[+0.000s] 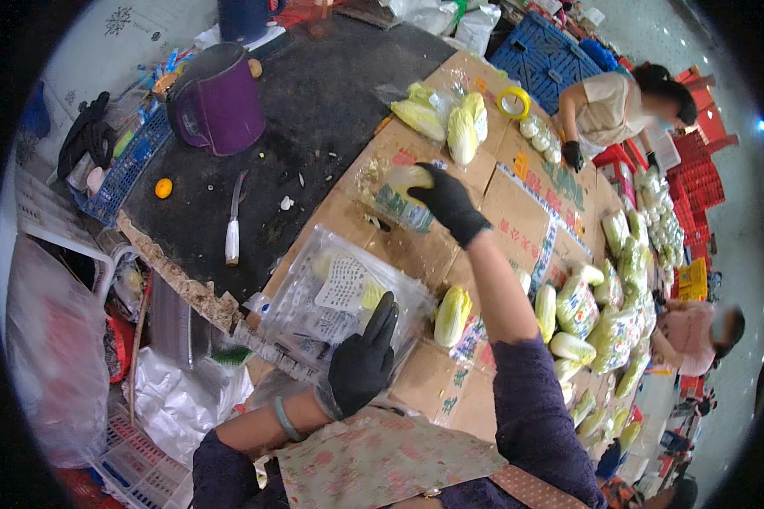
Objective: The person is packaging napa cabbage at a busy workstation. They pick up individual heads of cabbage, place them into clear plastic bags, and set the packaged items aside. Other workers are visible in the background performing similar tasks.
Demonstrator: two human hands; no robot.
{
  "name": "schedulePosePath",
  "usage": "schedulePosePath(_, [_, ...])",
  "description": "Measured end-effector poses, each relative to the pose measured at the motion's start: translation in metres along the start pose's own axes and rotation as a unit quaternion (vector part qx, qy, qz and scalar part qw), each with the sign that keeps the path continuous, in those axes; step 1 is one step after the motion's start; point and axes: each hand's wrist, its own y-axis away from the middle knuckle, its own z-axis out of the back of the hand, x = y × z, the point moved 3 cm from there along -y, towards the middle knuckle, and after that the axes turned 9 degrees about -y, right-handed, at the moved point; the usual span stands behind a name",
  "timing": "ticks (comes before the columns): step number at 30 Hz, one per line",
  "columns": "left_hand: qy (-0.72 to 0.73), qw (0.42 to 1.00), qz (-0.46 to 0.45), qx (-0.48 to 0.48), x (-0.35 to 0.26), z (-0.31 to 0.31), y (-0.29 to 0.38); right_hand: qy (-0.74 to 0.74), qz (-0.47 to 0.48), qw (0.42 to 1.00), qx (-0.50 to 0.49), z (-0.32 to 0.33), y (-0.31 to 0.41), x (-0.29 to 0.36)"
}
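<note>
My right hand (449, 203), in a black glove, grips a pale, motion-blurred vegetable, probably a napa cabbage (409, 179). It is above a printed plastic bag (398, 211) that lies on the cardboard among small scraps. My left hand (363, 362), also gloved, lies with its fingers stretched out on a stack of clear plastic bags (299, 312). The top bag bears a white printed label (344, 283), and pale yellow-green leaf shows through it near my fingertips. Just right of the stack is a loose napa cabbage (452, 316).
A knife (233, 235), a purple jug (223, 102) and a blue basket (130, 165) stand or lie on the dark mat (318, 83). Farther off are cabbages (463, 135), yellow tape (514, 103) and several bagged cabbages (576, 305). A co-worker (605, 108) works across the table.
</note>
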Motion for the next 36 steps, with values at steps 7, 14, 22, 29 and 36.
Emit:
schedulePosePath(7, [-0.065,0.998,0.003,-0.001,0.012,-0.013,0.035,-0.372,-0.241,0.896,0.036,0.031,0.219,0.004])
schedulePosePath(14, [-0.23,0.972,0.024,-0.027,0.009,-0.023,0.05,-0.766,-0.412,0.493,0.018,-0.136,0.249,0.016])
schedulePosePath(22, [-0.171,0.985,0.029,0.01,0.015,-0.017,0.071,-0.485,-0.135,0.861,-0.07,-0.131,0.221,0.04])
schedulePosePath(29, [-0.064,0.995,0.076,-0.012,0.001,-0.028,0.062,-0.814,-0.248,0.525,0.023,-0.172,0.201,0.046])
schedulePosePath(36, [-0.088,0.994,0.067,0.018,0.011,-0.042,0.065,-0.545,-0.013,0.838,-0.039,-0.174,0.191,0.033])
